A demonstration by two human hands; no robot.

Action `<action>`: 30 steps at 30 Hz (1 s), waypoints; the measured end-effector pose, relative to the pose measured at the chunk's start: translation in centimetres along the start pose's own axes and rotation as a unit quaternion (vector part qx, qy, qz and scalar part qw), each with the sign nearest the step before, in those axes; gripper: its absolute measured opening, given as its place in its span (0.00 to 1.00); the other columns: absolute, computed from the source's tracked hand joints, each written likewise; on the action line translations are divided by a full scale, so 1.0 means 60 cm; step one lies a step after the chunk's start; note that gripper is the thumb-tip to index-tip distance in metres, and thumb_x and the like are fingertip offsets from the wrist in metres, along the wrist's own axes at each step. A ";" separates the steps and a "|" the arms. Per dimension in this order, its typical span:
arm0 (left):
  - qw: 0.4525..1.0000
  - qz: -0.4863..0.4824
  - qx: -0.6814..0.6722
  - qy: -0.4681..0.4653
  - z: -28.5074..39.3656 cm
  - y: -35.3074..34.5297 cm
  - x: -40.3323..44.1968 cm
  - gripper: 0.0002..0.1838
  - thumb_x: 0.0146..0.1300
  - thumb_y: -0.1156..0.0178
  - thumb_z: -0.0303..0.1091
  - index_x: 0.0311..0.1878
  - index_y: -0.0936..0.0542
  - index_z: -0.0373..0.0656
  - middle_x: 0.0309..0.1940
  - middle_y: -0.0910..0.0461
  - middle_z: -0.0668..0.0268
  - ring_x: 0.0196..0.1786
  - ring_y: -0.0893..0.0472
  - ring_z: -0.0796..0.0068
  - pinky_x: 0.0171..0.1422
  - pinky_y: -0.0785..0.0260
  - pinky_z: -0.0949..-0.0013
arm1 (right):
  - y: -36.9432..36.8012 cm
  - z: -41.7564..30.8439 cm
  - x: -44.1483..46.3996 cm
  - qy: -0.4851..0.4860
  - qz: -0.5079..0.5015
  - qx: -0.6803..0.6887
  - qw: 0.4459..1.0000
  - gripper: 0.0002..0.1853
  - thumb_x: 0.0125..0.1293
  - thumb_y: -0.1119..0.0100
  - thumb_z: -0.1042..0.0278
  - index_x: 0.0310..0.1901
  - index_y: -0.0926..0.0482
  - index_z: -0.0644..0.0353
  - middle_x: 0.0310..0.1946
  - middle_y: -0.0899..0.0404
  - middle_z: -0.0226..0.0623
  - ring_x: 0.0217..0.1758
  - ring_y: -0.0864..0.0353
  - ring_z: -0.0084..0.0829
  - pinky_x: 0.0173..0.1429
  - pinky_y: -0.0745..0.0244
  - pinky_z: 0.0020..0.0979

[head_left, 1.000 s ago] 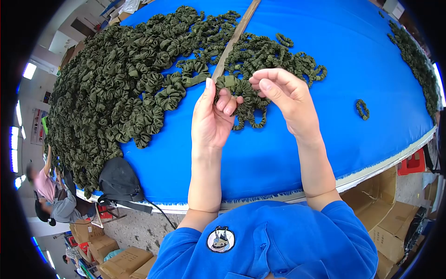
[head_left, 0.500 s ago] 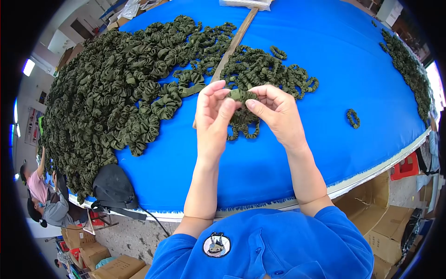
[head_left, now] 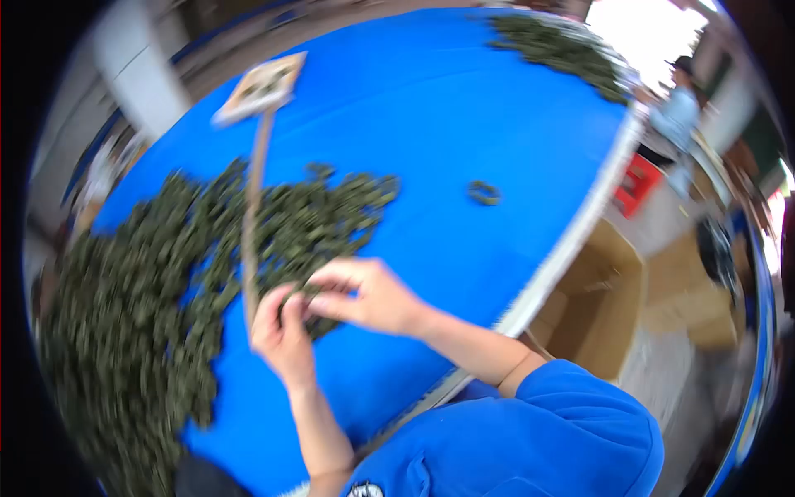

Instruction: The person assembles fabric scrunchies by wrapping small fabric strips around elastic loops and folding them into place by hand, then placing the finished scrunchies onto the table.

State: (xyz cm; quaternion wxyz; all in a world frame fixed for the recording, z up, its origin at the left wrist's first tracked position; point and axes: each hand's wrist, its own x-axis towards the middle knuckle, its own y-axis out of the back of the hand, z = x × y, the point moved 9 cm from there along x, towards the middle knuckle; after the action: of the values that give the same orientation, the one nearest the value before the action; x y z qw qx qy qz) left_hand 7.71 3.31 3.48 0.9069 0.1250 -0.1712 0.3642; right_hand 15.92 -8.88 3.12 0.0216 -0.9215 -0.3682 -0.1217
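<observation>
Item, right hand [head_left: 314,300]: thumb and forefinger curved toward each other, tips pinching a gathered green band [head_left: 310,290]; an open gap shows farther back between them.

Item, left hand [head_left: 291,303]: fingers bent, tips gathered at the band's near side; blur hides whether they close on it.

Item, wooden strip [head_left: 252,217]: running away from just beside the left fingertips.

Item, shallow tray [head_left: 288,65]: pale-rimmed, at the strip's far end, well apart from the fingers; holds small dark pieces, too blurred to name.

Item, smaller heap of green bands [head_left: 325,217]: just beyond the fingertips, right of the strip.

Item, large heap of green bands [head_left: 116,331]: left of the fingers, spread over the blue cloth [head_left: 414,124].

Item, single ring [head_left: 484,193]: lying alone beyond and right of the right fingers.

Item, far heap [head_left: 559,51]: dark green, well beyond the fingers, at the cloth's far edge.

Item, open carton [head_left: 617,319]: right of the fingers, past the table edge, brown inner walls showing.

Item, second carton [head_left: 691,286]: behind the first, a black bundle [head_left: 715,248] at its top; contents not visible.

Item, red plastic piece [head_left: 636,184], near a person in pale blue [head_left: 676,116], far right of the fingers.
</observation>
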 end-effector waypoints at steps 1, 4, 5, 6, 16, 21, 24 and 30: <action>1.000 -0.020 -0.011 0.006 -0.001 -0.018 -0.007 0.08 0.58 0.44 0.22 0.41 0.21 0.36 0.28 0.20 0.65 0.28 0.25 0.79 0.33 0.32 0.80 | 0.019 0.001 -0.022 0.005 0.024 -0.016 1.000 0.09 0.57 0.39 0.74 0.40 0.21 0.63 0.31 0.20 0.31 0.30 0.27 0.19 0.35 0.31 0.21; 0.990 -0.091 -0.101 0.049 -0.044 -0.067 -0.023 0.09 0.60 0.46 0.23 0.44 0.23 0.37 0.27 0.22 0.64 0.28 0.27 0.80 0.34 0.34 0.80 | 0.080 0.009 -0.096 0.038 0.096 -0.089 0.991 0.11 0.58 0.38 0.71 0.40 0.23 0.65 0.30 0.22 0.34 0.29 0.27 0.24 0.35 0.31 0.25; 0.981 -0.135 -0.131 0.041 -0.043 -0.096 -0.035 0.09 0.60 0.46 0.23 0.44 0.23 0.37 0.27 0.22 0.64 0.28 0.27 0.80 0.34 0.34 0.80 | 0.107 0.015 -0.133 0.052 0.141 -0.151 0.977 0.10 0.58 0.38 0.70 0.40 0.23 0.65 0.30 0.23 0.34 0.28 0.27 0.26 0.34 0.31 0.26; 0.976 -0.144 -0.153 0.059 -0.044 -0.110 -0.041 0.10 0.61 0.46 0.24 0.46 0.23 0.37 0.27 0.23 0.65 0.28 0.28 0.79 0.35 0.34 0.80 | 0.123 0.021 -0.173 0.058 0.178 -0.202 0.961 0.10 0.58 0.38 0.70 0.40 0.24 0.64 0.30 0.23 0.34 0.29 0.27 0.27 0.34 0.31 0.26; 0.964 -0.139 -0.086 0.211 -0.298 -0.207 -0.016 0.14 0.62 0.43 0.33 0.48 0.21 0.35 0.41 0.21 0.53 0.40 0.22 0.66 0.44 0.28 0.72 | 0.133 0.073 -0.346 0.149 0.314 -0.433 0.832 0.07 0.57 0.43 0.69 0.31 0.28 0.62 0.41 0.28 0.41 0.43 0.31 0.40 0.52 0.33 0.36; 0.908 -0.201 -0.116 0.349 -0.185 -0.280 -0.057 0.14 0.63 0.44 0.35 0.48 0.22 0.36 0.41 0.22 0.54 0.42 0.24 0.66 0.47 0.30 0.71 | 0.131 0.086 -0.340 0.177 0.328 -0.434 0.820 0.06 0.57 0.45 0.71 0.27 0.31 0.62 0.35 0.30 0.40 0.36 0.32 0.38 0.47 0.33 0.34; 0.877 -0.261 -0.157 0.372 -0.144 -0.323 -0.095 0.14 0.64 0.44 0.35 0.48 0.22 0.36 0.40 0.23 0.56 0.41 0.25 0.67 0.47 0.31 0.71 | 0.135 0.090 -0.343 0.189 0.346 -0.403 0.826 0.07 0.57 0.45 0.72 0.26 0.32 0.61 0.33 0.30 0.40 0.34 0.33 0.38 0.45 0.33 0.34; 0.862 -0.322 -0.206 0.334 -0.149 -0.367 -0.137 0.12 0.65 0.45 0.35 0.47 0.23 0.37 0.37 0.26 0.59 0.39 0.28 0.70 0.45 0.34 0.72 | 0.145 0.093 -0.351 0.211 0.377 -0.355 0.829 0.06 0.53 0.45 0.74 0.24 0.32 0.61 0.29 0.31 0.39 0.32 0.34 0.38 0.41 0.33 0.34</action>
State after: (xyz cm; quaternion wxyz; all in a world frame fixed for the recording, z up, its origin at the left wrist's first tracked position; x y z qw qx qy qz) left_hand 19.59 -14.09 -10.17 0.9815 -0.1461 0.1207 0.0284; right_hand 8.32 -28.65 -6.94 -0.1857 -0.8849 0.0900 -0.4175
